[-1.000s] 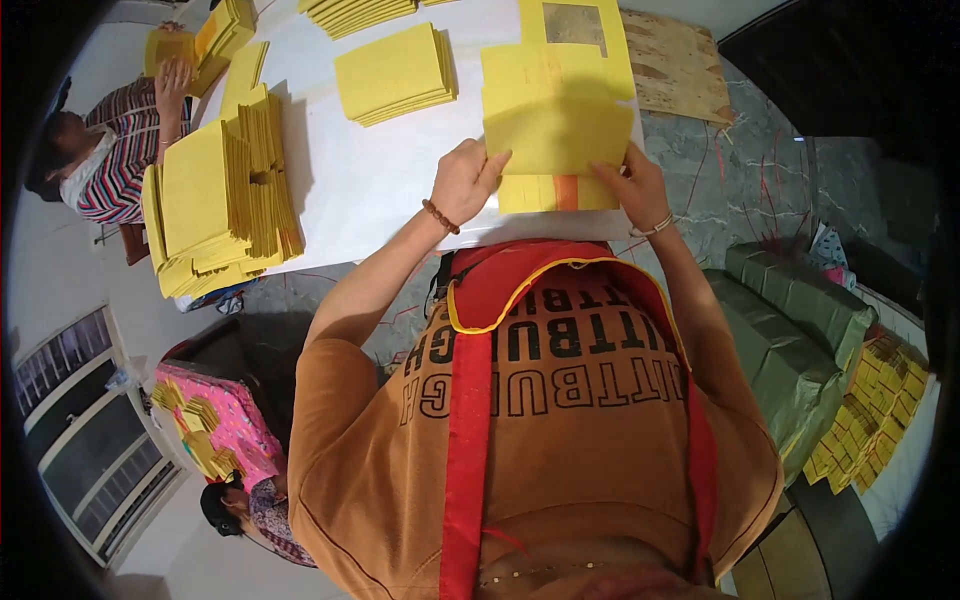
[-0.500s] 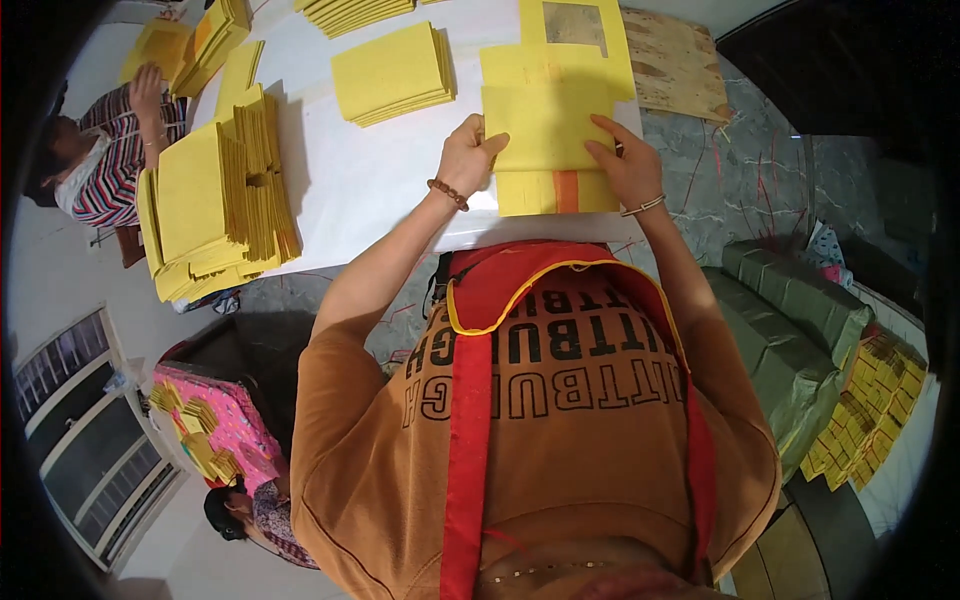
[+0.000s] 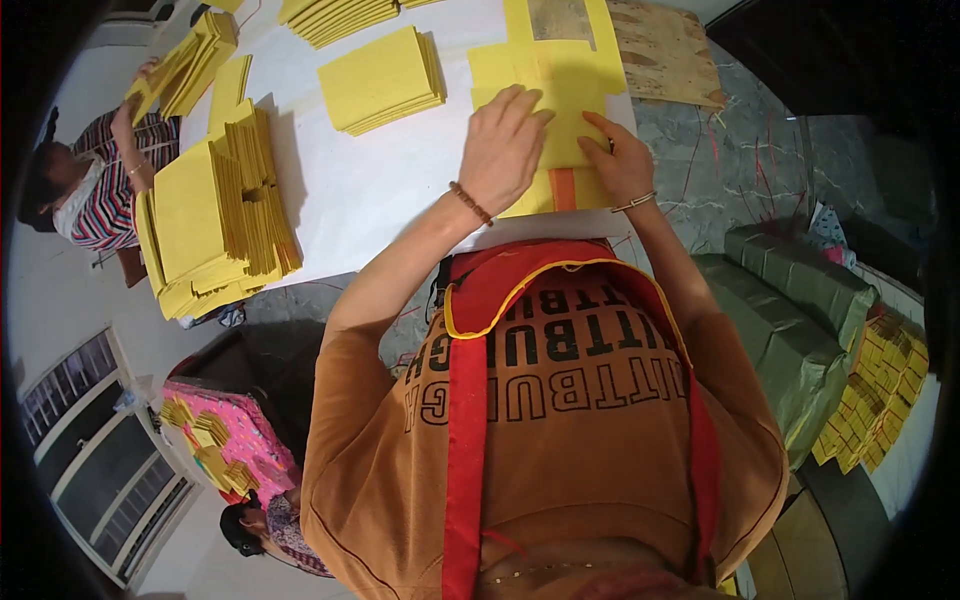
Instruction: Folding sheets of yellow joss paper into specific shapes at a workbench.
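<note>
At the near right part of a white-covered table, in the head view, both bare hands are on a flat yellow paper piece with an orange strip on its near part. The left hand lies back-up across the paper's left side, fingers long and lightly bent, nothing seen in its grasp. Over on the right edge, the right hand has thumb and forefinger apart on the paper, its other fingers curled; whether they pinch the edge, I can't tell. Pressing flat looks like the step in hand, and I'd say the next move calls for a steady right edge and even pressure from the left.

Across the surface, a neat low stack of yellow paper pieces sits beyond the left hand, with tall leaning yellow stacks at the left edge. Out in the room: a co-worker in a striped top handling yellow pieces, another person beside a pink-covered table, dark green wrapped bundles to the right, and grey marbled flooring strewn with red strands.
</note>
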